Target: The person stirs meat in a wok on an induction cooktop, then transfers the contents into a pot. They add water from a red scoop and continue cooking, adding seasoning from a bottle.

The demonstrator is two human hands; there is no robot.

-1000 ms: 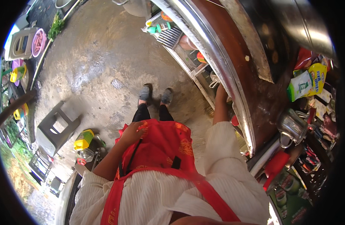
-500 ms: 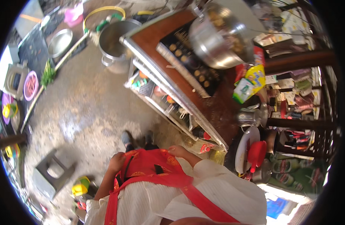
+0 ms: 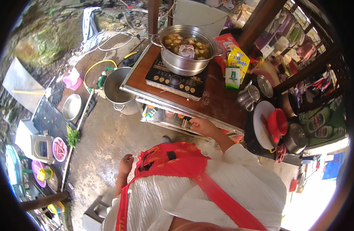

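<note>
My right hand [image 3: 200,126] reaches out before the storage rack [image 3: 167,121] under the table edge, its fingers loosely bent and apart. Nothing shows in its grip. Beside the red apron [image 3: 173,159] hangs my left hand [image 3: 126,164], empty, with slightly curled fingers. A two-handled steel pot [image 3: 183,65] stands on the black induction cooker [image 3: 175,81]. Chunks and a larger pale piece sit in its brown broth. To the pot's right lie a yellow seasoning packet [image 3: 238,61] and a green-and-white packet [image 3: 232,78].
Farther right stand a metal jug [image 3: 248,95], a white plate [image 3: 260,133] and a red ladle-like scoop [image 3: 277,122]. A large deep pot [image 3: 117,92] is on the floor left of the table [image 3: 219,104]. Greens [image 3: 73,135] and a pink basin of meat [image 3: 59,149] lie at left.
My view has swung, bringing the pot's contents into sight. Both hands have left the apron: the right moved forward toward the table edge, the left out to the side.
</note>
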